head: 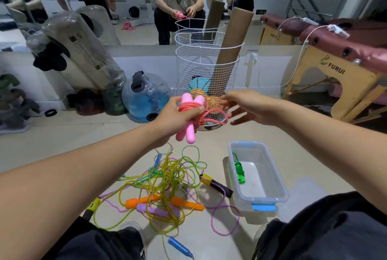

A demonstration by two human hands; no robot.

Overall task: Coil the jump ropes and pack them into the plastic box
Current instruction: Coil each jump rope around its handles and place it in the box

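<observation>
A wire basket (207, 75) stands on the floor against the low wall, with a cardboard tube (230, 48) leaning out of it and two balls in its bottom. To the right of the basket is a wooden-legged massage table (326, 75) with maroon padding; to its left a clear blue water weight (144, 96) sits on the floor. Nearer the person than the basket, and a little right of it, the clear plastic box (270, 178) lies open on the floor, its blue latch at the near end, with a coiled green jump rope (239, 170) lying along its left inner wall. Left of the box spreads a tangle of jump ropes (165, 184) with orange, purple, blue and yellow-and-black handles, uncoiled. In the air in front of the basket, the left hand (178, 117) grips the pink jump rope (193, 115), fingers curled round both handles and the bundled cord, with one loop of cord sticking out to the right. The right hand (247, 109) is just beside that loop, fingers spread and loosely bent, holding nothing; whether the fingertips touch the cord I cannot tell.
</observation>
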